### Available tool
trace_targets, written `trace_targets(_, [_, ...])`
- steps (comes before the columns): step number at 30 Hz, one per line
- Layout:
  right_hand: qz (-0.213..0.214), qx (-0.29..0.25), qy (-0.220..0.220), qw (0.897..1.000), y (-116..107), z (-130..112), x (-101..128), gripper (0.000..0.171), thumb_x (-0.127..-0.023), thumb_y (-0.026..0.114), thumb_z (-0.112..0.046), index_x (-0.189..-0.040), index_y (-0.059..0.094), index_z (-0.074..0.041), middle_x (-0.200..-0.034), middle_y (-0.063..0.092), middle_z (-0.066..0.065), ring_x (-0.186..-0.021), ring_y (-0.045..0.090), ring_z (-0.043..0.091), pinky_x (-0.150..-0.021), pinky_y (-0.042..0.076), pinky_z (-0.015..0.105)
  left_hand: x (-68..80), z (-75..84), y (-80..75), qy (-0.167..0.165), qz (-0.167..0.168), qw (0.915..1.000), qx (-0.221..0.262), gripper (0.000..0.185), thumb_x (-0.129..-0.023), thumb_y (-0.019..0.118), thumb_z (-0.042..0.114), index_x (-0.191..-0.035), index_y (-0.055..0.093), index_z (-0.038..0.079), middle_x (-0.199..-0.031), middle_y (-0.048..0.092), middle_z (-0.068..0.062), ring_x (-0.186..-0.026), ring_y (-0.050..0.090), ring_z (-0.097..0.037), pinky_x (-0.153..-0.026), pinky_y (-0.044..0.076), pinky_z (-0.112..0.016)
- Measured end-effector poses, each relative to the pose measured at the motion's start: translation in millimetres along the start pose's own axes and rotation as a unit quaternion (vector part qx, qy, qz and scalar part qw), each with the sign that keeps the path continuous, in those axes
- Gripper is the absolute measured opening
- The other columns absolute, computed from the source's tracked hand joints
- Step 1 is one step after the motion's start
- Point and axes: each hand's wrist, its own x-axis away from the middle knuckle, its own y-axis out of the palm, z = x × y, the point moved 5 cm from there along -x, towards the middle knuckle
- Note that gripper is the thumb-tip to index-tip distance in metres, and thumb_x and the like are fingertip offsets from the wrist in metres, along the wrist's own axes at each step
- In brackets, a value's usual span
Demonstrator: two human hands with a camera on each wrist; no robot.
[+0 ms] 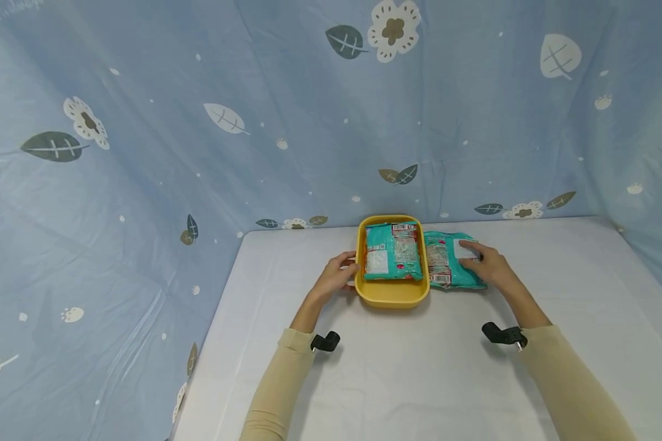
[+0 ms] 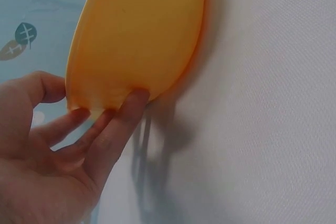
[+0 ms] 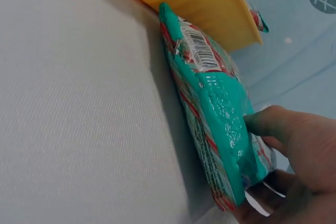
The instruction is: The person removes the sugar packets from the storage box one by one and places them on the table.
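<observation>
A yellow plastic tub [image 1: 391, 295] sits at the back of the table, with teal snack packets [image 1: 391, 251] in it. My left hand [image 1: 335, 275] is at its left side; in the left wrist view the fingertips [image 2: 135, 100] touch the tub's outer wall [image 2: 142, 30], near the rim and lower down. Another teal packet [image 1: 447, 263] lies right beside the tub on the right. My right hand [image 1: 488, 264] grips its right end. In the right wrist view the thumb [image 3: 268, 121] presses its printed face, and the other fingers are partly hidden behind its edge.
Beneath everything is a white-covered table [image 1: 408, 367]. A blue patterned curtain [image 1: 309, 110] hangs along its back edge and down its left side. A black wrist camera [image 1: 325, 341] is on the left forearm and another camera [image 1: 504, 334] on the right.
</observation>
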Motion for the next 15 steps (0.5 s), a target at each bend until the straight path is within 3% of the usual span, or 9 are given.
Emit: trace_targets(15, [-0.007,0.011,-0.011,1.000,-4.5,10.3,1.0,0.068,-0.099,0.054,-0.041,-0.153,0.030,-0.007,-0.153,0.023,0.037,-0.139,0.020,0.059,-0.110,0.025,0.073,0.0,-1.5,-0.7,-0.008,0.008,0.9998,-0.014,0.047,-0.100,0.052,0.026,-0.146,0.046,0.018,-0.133,0.056,-0.011,-0.105,0.067,-0.023,-0.074,0.064,-0.034])
